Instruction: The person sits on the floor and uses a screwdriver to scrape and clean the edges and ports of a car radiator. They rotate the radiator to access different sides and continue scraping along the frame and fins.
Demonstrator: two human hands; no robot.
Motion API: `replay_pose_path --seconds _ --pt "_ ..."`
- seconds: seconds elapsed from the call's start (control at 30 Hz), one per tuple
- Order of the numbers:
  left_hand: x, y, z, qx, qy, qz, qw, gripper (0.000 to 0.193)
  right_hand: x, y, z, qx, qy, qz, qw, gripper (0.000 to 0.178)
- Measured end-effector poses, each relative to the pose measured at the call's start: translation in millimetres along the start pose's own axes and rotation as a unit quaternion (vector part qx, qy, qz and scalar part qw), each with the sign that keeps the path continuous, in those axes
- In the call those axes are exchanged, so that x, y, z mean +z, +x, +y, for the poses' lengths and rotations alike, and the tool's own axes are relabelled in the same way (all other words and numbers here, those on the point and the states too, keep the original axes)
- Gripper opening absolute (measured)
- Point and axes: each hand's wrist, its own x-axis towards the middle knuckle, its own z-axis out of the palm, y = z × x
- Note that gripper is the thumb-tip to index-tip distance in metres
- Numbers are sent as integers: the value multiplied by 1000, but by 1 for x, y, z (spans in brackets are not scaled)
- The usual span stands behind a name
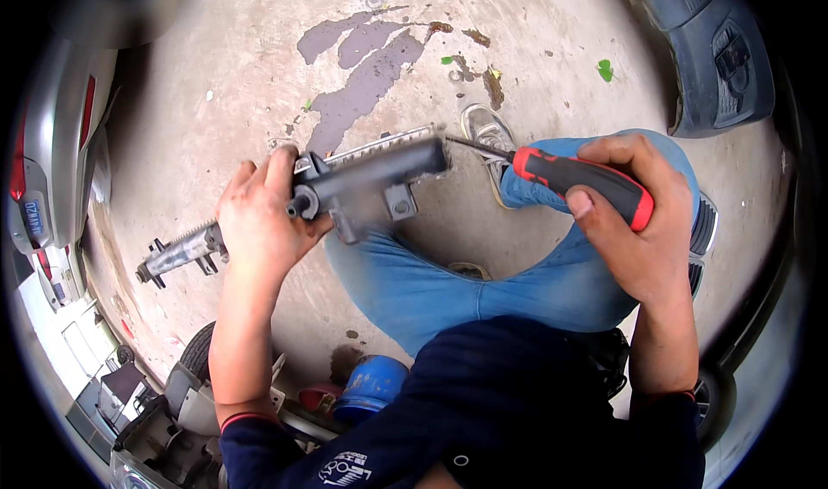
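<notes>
Left grip point(259, 217) clasps a grey metal assembly point(345, 187); right grip point(634, 222) holds a screwdriver point(578, 178).

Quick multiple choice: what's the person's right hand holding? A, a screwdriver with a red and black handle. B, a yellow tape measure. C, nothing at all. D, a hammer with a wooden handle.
A: the right hand is closed around a red and black screwdriver, its thin shaft pointing at the end of the long grey metal part that the left hand grips.
</notes>
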Motion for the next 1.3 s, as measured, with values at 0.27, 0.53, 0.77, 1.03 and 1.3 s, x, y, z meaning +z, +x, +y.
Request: replay_pose_path --seconds 0.27,0.53,0.77,1.03,1.3 --pt "5 23 -11 -24 -31 -15 999 74 10 21 13 -56 181 71 979 38" --pt "7 30 -15 -13 -44 9 999 69 54 75 40 -191 661 20 725 28" --pt "6 31 -13 -19 -42 13 999 66 70 76 29 -196 677 46 708 22" --pt "5 27 -12 -8 -13 18 1000 73 75 83 23 -204 667 65 714 17" --pt "6 33 -16 -18 4 2 1000 74 97 89 -27 -242 509 190 804 17"
